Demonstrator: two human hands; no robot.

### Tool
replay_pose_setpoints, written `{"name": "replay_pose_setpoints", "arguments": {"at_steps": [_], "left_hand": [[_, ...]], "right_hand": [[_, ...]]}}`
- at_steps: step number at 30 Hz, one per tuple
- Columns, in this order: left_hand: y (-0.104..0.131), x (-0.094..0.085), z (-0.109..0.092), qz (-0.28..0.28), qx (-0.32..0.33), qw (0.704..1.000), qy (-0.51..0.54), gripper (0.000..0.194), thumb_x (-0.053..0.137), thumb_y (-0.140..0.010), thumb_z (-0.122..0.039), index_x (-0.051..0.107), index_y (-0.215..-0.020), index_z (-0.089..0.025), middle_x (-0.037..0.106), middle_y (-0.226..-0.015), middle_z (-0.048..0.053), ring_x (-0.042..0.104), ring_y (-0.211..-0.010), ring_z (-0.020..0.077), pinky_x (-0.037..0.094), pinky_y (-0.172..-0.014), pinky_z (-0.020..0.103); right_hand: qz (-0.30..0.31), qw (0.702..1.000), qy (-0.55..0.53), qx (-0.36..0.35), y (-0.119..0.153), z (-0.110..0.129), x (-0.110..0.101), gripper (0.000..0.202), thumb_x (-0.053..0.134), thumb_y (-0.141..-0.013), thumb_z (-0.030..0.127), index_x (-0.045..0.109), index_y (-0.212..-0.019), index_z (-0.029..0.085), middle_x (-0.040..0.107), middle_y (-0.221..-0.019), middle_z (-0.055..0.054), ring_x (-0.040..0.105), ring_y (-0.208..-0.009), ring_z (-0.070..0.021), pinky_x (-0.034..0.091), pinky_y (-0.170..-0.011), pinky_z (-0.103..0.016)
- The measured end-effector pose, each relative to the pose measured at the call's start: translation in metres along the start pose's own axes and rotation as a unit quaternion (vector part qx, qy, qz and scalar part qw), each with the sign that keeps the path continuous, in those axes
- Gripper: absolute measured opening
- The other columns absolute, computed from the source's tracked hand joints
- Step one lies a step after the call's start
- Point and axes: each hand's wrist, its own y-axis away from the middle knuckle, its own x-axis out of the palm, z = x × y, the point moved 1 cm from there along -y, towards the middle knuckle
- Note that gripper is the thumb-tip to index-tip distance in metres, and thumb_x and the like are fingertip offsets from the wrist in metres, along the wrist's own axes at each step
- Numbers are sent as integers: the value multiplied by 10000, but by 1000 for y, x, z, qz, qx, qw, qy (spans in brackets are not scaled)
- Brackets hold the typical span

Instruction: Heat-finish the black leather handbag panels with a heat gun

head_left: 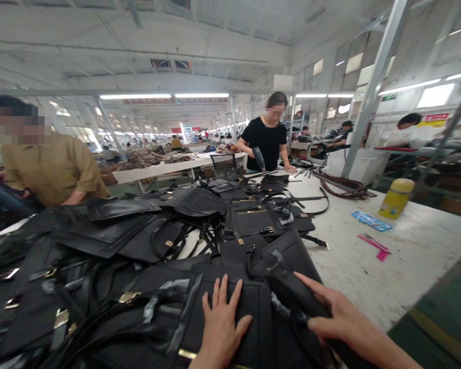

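While the left hand point(223, 325) lies palm-down, fingers spread, on a black bag point(253, 300) directly beneath it, the right hand point(336, 315) closes its thumb and fingers around a dark elongated object point(297, 292) just beside the bag's front. Around them, more black bags point(111, 233) with straps and gold-toned buckles cover much of the white table point(415, 256). Beyond the right hand lie a pink tool point(374, 246) and a blue strip point(371, 221), near an upright yellow bottle point(397, 199). Farther off, a person in black point(269, 138) holds a handheld tool point(258, 158).
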Motion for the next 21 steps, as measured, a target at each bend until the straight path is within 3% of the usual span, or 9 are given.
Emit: {"name": "replay_pose_setpoints", "arguments": {"at_steps": [4, 8, 11, 15, 18, 21], "left_hand": [[21, 10, -10, 3, 94, 996, -5, 842, 614, -650, -347, 95, -1305, -451, 92, -1445, 21, 39, -1300, 316, 52, -961, 623], [26, 13, -11, 7, 120, 993, -10, 862, 633, -641, -366, 82, -1296, -472, 105, -1441, 22, 53, -1296, 334, 44, -941, 656], [27, 11, -11, 7, 124, 992, -13, 863, 633, -648, -357, 74, -1296, -473, 111, -1441, 21, 51, -1297, 328, 44, -944, 657], [27, 10, -13, 1, 122, 993, -10, 846, 623, -665, -356, 74, -1300, -464, 107, -1441, 23, 52, -1298, 322, 31, -951, 655], [28, 10, -12, 9, 125, 992, 6, 847, 626, -657, -404, 77, -1299, -467, 95, -1442, 21, 53, -1295, 333, 26, -948, 663], [30, 8, -11, 20, 127, 991, 26, 842, 621, -655, -438, 76, -1296, -472, 84, -1442, 21, 41, -1294, 334, 16, -946, 667]], "right_hand": [[89, 995, 17, 51, -24, 19, -15, 800, 549, -598, 133, 254, -1331, 254, 653, -808, -2, 538, -410, -99, 396, -346, -168], [174, 977, 79, 91, -61, 39, -20, 775, 572, -569, 108, 346, -1294, 264, 624, -609, 37, 517, -355, -98, 351, -294, -137], [215, 968, 94, 94, -84, 45, -12, 747, 617, -543, 117, 421, -1254, 237, 621, -580, 35, 512, -351, -96, 357, -297, -140], [153, 984, 66, 56, -93, 42, -6, 796, 588, -596, 159, 278, -1322, 256, 614, -633, 37, 540, -411, -104, 390, -339, -155], [103, 993, 52, 27, -79, 43, -11, 805, 539, -634, 164, 183, -1348, 267, 597, -645, 45, 547, -437, -106, 392, -351, -158], [136, 988, 64, 39, -55, 43, -16, 790, 549, -612, 132, 251, -1333, 252, 622, -676, 29, 523, -401, -93, 362, -322, -147]]}}
